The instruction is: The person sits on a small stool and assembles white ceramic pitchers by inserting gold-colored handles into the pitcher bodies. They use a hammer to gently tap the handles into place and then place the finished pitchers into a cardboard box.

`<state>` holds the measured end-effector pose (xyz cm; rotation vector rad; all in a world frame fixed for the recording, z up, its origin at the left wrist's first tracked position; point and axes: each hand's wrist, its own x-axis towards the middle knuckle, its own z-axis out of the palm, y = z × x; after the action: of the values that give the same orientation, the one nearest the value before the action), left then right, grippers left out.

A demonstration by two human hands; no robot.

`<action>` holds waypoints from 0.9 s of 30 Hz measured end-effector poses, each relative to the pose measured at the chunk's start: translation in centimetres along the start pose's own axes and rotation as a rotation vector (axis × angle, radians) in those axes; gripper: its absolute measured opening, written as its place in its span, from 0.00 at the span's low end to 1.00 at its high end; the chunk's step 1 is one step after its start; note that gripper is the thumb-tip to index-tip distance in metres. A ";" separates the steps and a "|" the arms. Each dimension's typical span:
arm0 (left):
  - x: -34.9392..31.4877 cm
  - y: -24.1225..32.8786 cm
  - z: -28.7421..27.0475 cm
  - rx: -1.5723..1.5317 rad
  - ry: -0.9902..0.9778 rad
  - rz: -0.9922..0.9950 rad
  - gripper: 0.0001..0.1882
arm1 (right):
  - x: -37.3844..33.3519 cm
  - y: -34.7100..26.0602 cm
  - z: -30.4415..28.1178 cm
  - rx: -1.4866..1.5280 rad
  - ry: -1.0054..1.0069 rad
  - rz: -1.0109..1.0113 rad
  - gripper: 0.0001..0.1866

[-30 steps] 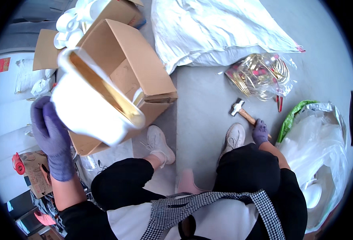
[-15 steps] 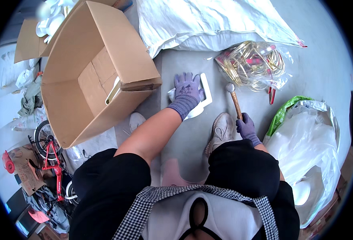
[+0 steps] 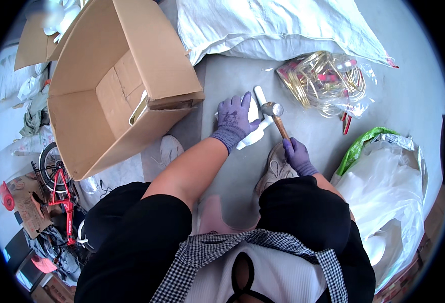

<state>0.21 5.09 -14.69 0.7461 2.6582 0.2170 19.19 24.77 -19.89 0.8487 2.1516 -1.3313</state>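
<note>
My left hand, in a purple knit glove, presses down on a white plastic part lying on the grey floor. Its fingers are stretched out and the thumb points to the right; the palm hides much of the part. A straight white arm of the part sticks out beyond the hand. In the same kind of glove, my right hand is wrapped round the wooden handle of a hammer. The hammer's metal head is over the right side of the white part; whether it touches cannot be made out.
An open cardboard box stands at the left, near my left arm. Beyond the hands lies a big white woven sack. A clear bag of gold-coloured loops is at the far right, a plastic-lined green bag nearer. My shoes flank the work.
The hammer has swung left and down, from beside the white part to over it. My left thumb has spread outward, and the white part seems slightly turned.
</note>
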 end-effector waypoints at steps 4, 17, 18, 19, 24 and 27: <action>0.0 -0.4 -0.5 -0.010 -0.029 -0.032 0.47 | -0.1 -2.4 -0.3 0.107 0.011 -0.099 0.23; -0.1 -0.4 -0.2 0.001 -0.025 -0.012 0.46 | -0.7 -3.7 -2.0 0.355 0.071 -0.037 0.23; -0.1 -0.4 -0.2 -0.007 -0.045 -0.016 0.46 | -0.8 -3.7 -1.8 0.357 0.065 -0.044 0.23; 0.0 -0.2 -0.2 -0.005 -0.032 -0.006 0.46 | -0.4 -2.9 -1.5 0.220 0.078 -0.106 0.23; -0.1 -0.2 0.0 0.001 -0.006 0.000 0.46 | 0.9 -3.0 -1.4 -0.176 0.020 -0.193 0.24; 0.1 -0.1 -0.3 0.001 -0.008 0.002 0.45 | -0.1 -3.1 -1.6 0.021 0.000 -0.107 0.23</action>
<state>-0.06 5.04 -14.46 0.7485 2.6506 0.2124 16.89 25.12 -17.26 0.7504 2.2137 -1.4087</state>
